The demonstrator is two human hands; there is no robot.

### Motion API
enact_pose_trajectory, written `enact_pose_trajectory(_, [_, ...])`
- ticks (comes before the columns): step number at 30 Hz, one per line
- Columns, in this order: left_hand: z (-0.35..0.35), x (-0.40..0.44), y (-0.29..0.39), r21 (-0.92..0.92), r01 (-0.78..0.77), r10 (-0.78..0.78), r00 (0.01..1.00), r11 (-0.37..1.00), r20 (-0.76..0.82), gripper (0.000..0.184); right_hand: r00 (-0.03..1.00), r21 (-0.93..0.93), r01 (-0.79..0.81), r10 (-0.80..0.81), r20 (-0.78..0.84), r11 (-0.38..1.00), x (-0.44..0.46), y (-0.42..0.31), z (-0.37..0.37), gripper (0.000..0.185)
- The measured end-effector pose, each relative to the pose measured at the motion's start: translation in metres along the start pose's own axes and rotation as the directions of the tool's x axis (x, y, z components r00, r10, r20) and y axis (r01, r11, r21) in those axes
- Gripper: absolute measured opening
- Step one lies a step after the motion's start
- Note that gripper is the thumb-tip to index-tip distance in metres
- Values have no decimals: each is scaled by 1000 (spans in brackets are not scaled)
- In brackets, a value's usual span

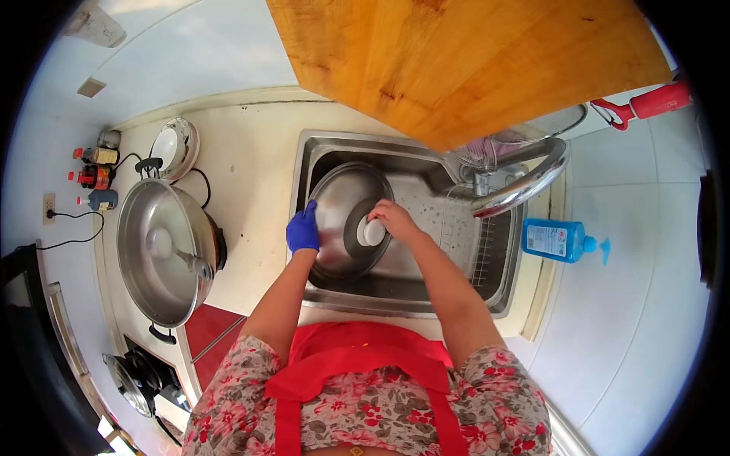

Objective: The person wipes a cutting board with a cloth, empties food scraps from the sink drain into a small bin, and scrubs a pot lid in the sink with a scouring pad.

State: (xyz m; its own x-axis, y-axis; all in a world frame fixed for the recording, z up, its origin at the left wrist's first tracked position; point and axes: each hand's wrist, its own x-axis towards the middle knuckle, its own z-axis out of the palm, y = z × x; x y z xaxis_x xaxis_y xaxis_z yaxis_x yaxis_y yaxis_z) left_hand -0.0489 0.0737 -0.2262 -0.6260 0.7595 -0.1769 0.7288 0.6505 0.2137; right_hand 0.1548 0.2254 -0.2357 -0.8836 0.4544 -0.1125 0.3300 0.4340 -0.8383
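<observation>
A large round steel pan lid point(331, 235) stands tilted inside the sink point(426, 300). Near its right side is a dark round area with a white rounded knob point(372, 232). My left hand point(303, 230), in a blue glove, is closed on the lid's left rim, its thumb pointing up and its other fingers partly hidden. Bare, my right hand point(393, 219) has its fingertips pinched at the top of the white knob. Water drops dot the sink floor to the right of the lid.
A chrome faucet point(525, 186) reaches over the sink's right side. Overhead juts a wooden cabinet point(456, 61). Left on the counter are a big steel wok point(133, 251) holding a ladle point(161, 243), stacked bowls point(169, 148) and sauce bottles point(95, 177). A blue soap bottle point(551, 239) stands right.
</observation>
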Motion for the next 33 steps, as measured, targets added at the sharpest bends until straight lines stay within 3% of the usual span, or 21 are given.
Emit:
enact_pose_trajectory(2, [-2, 1, 1, -4, 26, -26, 1000, 1000, 17, 30, 969, 249, -157, 198, -149, 956, -6, 1, 14, 16])
enact_pose_trajectory(4, [-8, -2, 3, -5, 45, -45, 998, 999, 38, 30, 942, 320, -195, 268, -203, 927, -11, 3, 22, 17])
enact_pose_trajectory(6, [-17, 0, 9, -85, 188, -177, 976, 978, 125, 35, 905, 386, -221, 336, -261, 896, -13, 8, 30, 17])
enact_pose_trajectory(9, [-35, -2, 21, -66, 213, -200, 965, 975, 168, 39, 838, 443, -223, 402, -368, 869, -26, 19, 57, 18])
enact_pose_trajectory(11, [-33, -3, 20, -66, 213, -201, 967, 975, 157, 40, 673, 691, -310, 664, -326, 653, -32, 16, 73, 20])
enact_pose_trajectory(12, [-30, -4, 19, -65, 212, -201, 969, 975, 146, 40, 672, 689, -311, 664, -327, 654, -34, 13, 80, 20])
enact_pose_trajectory(14, [-11, -5, 6, -25, 144, -141, 985, 989, 100, 40, 488, 855, -276, 830, -268, 438, -36, 4, 96, 20])
enact_pose_trajectory(15, [-5, -7, 2, 19, 76, -77, 996, 997, 54, 40, 487, 855, -275, 830, -270, 439, -36, 3, 105, 20])
enact_pose_trajectory(17, [-7, -12, 2, 11, 85, -85, 995, 996, 60, 39, 326, 977, -124, 937, -123, 171, -32, 10, 127, 21])
enact_pose_trajectory(18, [-6, -15, 1, 5, 95, -95, 993, 995, 65, 38, 293, 995, -15, 952, -93, 102, -27, 8, 133, 19])
enact_pose_trajectory(19, [-6, -19, 0, 4, 94, -94, 993, 996, 65, 38, 292, 995, -14, 952, -95, 103, -24, 5, 139, 19])
enact_pose_trajectory(21, [-5, -23, -3, -28, 102, -101, 994, 994, 42, 35, 80, 998, -53, 997, -14, 19, -16, -4, 142, 17])
enact_pose_trajectory(22, [3, -25, -7, -30, 100, -99, 994, 995, 39, 35, 80, 998, -51, 997, -18, 22, -14, -13, 139, 17])
enact_pose_trajectory(24, [14, -26, -14, -127, 71, -84, 991, 989, -101, 42, 143, 968, 133, 970, 195, -214, -12, -32, 131, 16])
enact_pose_trajectory(25, [11, -28, -13, -129, 72, -86, 991, 989, -103, 42, 144, 969, 131, 971, 192, -212, -16, -40, 125, 16])
enact_pose_trajectory(27, [5, -29, -11, -101, 35, -49, 989, 994, -138, 40, 282, 959, 23, 923, 263, -281, -30, -51, 112, 17])
enact_pose_trajectory(28, [9, -28, -13, -105, 35, -50, 989, 994, -139, 40, 281, 961, 22, 924, 259, -276, -37, -43, 115, 17])
enact_pose_trajectory(30, [15, -26, -17, -228, 141, -154, 987, 963, -43, 42, 446, 995, -81, 895, -9, 50, -52, -28, 120, 19])
enact_pose_trajectory(31, [9, -29, -11, -231, 146, -159, 986, 962, -40, 42, 445, 995, -87, 895, -8, 52, -54, -39, 104, 19])
enact_pose_trajectory(33, [-6, -34, 6, -396, 92, -151, 981, 914, -121, 34, 410, 953, 51, 864, -292, 298, -46, -63, 62, 34])
